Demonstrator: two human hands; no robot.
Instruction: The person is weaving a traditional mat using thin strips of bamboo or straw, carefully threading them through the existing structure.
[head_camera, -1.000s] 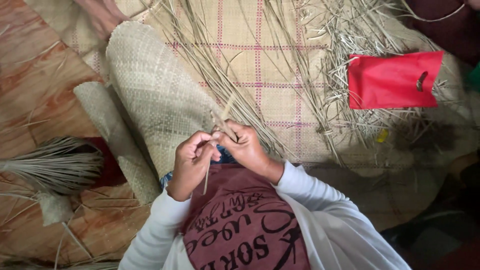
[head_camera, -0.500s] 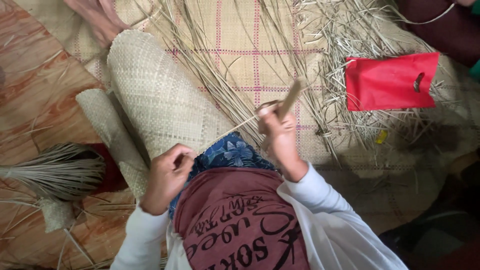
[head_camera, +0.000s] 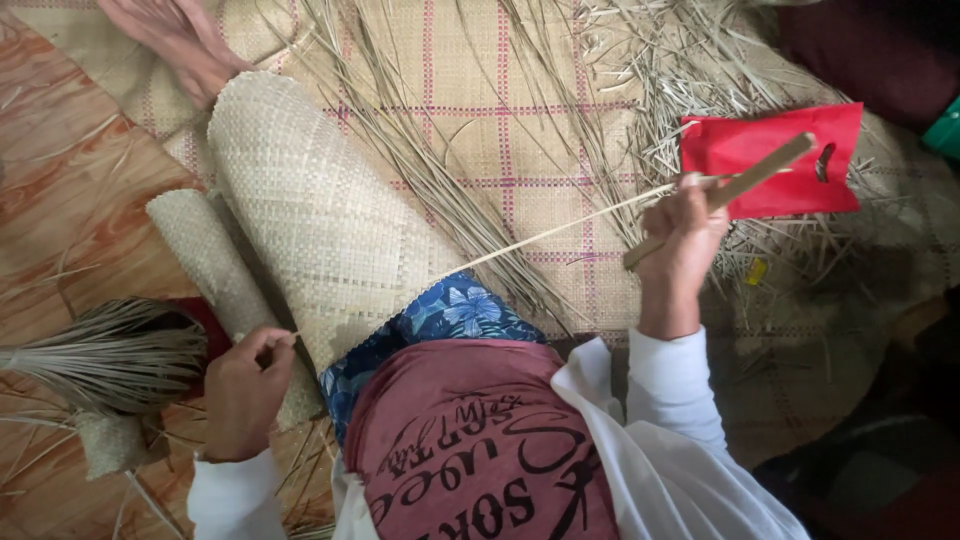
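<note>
As I scan from the left edge, a fanned bundle of dried strands (head_camera: 100, 355) lies on the wooden floor, and just beside it sits a small woven roll (head_camera: 205, 270). The left hand (head_camera: 245, 390) rests low against that roll, thumb and forefinger pressed together, pinching what looks like a thin fibre end; the other fingers are curled in. I can't tell whether that fibre is the same one that shows further right. Moving across, the big woven mat (head_camera: 310, 210) is draped in a curve over the lap. From under its right edge one pale strand (head_camera: 560, 228) runs out, straight and taut, slanting up over the checked floor mat (head_camera: 500, 100). It ends at the right hand (head_camera: 685, 250), which is raised well apart from the left. That hand is closed around a flat wooden stick (head_camera: 740, 185), with the strand caught against it at the fingertips. By my reading, this is the drawing-out step: the strand is pulled to full length between the weave and the stick. I judge the next move needs steady tension and a clean line, with the strand kept clear of the loose straw (head_camera: 680, 70). Behind the stick lies a red bag (head_camera: 770, 160). Another person's hand (head_camera: 175, 40) rests at the top left.
</note>
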